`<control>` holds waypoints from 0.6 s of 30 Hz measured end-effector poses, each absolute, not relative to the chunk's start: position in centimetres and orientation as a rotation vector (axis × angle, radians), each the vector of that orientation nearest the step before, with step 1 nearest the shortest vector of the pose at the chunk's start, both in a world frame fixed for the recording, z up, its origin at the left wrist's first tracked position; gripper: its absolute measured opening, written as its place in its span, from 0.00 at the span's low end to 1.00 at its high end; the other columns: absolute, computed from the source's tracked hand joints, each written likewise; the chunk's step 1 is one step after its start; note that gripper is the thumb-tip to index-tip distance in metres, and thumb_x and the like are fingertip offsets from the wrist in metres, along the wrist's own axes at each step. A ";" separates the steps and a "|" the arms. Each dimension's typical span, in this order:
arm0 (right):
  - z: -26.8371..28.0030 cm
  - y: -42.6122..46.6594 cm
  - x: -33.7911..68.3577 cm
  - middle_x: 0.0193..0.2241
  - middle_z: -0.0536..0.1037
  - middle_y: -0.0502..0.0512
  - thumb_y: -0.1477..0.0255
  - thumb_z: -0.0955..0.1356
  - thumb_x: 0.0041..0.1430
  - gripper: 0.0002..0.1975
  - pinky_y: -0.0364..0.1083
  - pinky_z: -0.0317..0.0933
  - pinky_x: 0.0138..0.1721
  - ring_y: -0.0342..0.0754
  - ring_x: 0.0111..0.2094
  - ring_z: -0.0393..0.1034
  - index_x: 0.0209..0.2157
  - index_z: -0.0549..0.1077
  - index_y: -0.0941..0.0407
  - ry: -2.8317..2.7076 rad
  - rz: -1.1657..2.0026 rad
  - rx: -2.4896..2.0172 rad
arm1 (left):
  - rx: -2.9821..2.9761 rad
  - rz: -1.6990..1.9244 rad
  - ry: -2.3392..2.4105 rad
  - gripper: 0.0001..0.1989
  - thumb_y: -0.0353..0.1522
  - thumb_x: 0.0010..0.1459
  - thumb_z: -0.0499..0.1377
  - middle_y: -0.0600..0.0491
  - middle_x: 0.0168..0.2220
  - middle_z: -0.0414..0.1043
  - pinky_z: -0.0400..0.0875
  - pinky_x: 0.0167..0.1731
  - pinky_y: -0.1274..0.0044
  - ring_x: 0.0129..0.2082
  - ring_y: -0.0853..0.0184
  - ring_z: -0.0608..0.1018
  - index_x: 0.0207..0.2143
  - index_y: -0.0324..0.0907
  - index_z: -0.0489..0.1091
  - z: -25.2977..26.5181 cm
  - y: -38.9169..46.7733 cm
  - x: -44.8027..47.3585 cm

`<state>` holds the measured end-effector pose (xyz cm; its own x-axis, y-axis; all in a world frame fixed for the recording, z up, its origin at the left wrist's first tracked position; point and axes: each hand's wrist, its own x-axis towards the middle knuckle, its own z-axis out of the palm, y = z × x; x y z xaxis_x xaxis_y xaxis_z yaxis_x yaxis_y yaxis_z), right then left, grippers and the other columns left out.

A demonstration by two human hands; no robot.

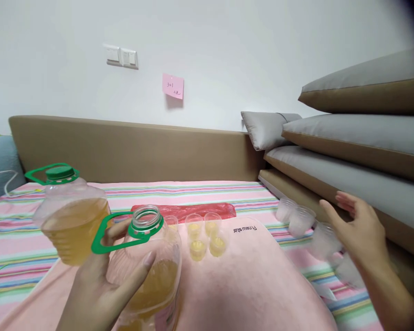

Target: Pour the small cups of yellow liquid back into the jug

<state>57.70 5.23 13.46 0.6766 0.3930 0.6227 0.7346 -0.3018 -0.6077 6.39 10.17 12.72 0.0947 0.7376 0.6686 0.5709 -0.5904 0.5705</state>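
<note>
My left hand [103, 271] is wrapped around the upper part of a clear plastic jug [158, 285] with a green handle and an uncapped mouth. Yellowish liquid shows inside it; its base runs out of view. Over on the right, my right hand [360, 230] is open, thumb apart from the fingers, beside stacked clear plastic cups [324, 241]. Whether it touches them I cannot tell. Beyond the jug stand several small clear cups [197, 248] with a little yellow liquid in them, one partly hidden behind the jug's neck.
A second jug [76, 225] with a green cap stands at left, part full. Behind the cups lies red plastic film [200, 210]. A pink cloth [248, 285] covers part of the striped sheet [255, 197]. Stacked grey-brown cushions [359, 133] rise along the right side.
</note>
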 end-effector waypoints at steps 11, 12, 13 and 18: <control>0.7 11.7 44.4 0.49 0.83 0.67 0.54 0.65 0.58 0.22 0.63 0.71 0.55 0.62 0.50 0.78 0.46 0.77 0.54 -1.243 0.382 -1.521 | 2.151 1.486 1.322 0.28 0.47 0.68 0.66 0.50 0.67 0.73 0.66 0.69 0.54 0.69 0.47 0.74 0.67 0.55 0.66 12.5 9.9 5.9; -0.4 11.3 44.1 0.48 0.83 0.67 0.55 0.67 0.54 0.23 0.62 0.72 0.55 0.62 0.49 0.78 0.46 0.77 0.54 -1.261 0.438 -1.520 | 2.150 1.491 1.324 0.29 0.47 0.68 0.66 0.49 0.67 0.73 0.65 0.70 0.53 0.69 0.47 0.73 0.67 0.55 0.67 12.4 9.9 5.9; -1.2 10.9 43.8 0.49 0.83 0.66 0.57 0.69 0.50 0.26 0.62 0.73 0.54 0.61 0.48 0.79 0.48 0.77 0.55 -1.280 0.493 -1.523 | 2.152 1.490 1.334 0.29 0.47 0.68 0.66 0.49 0.68 0.72 0.64 0.70 0.52 0.69 0.46 0.73 0.67 0.55 0.67 12.5 9.9 5.9; -2.8 10.5 42.4 0.60 0.79 0.66 0.58 0.79 0.42 0.44 0.61 0.70 0.61 0.62 0.57 0.77 0.63 0.73 0.55 -1.294 0.671 -1.549 | 2.102 1.506 1.406 0.32 0.50 0.67 0.65 0.46 0.68 0.71 0.61 0.71 0.48 0.69 0.43 0.72 0.69 0.53 0.67 12.9 9.1 6.6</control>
<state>42.37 10.51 -2.82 0.2822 0.9449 0.1658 0.4090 0.0378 -0.9117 6.60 9.10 12.88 0.0297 0.7762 0.6298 0.5747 -0.5288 0.6246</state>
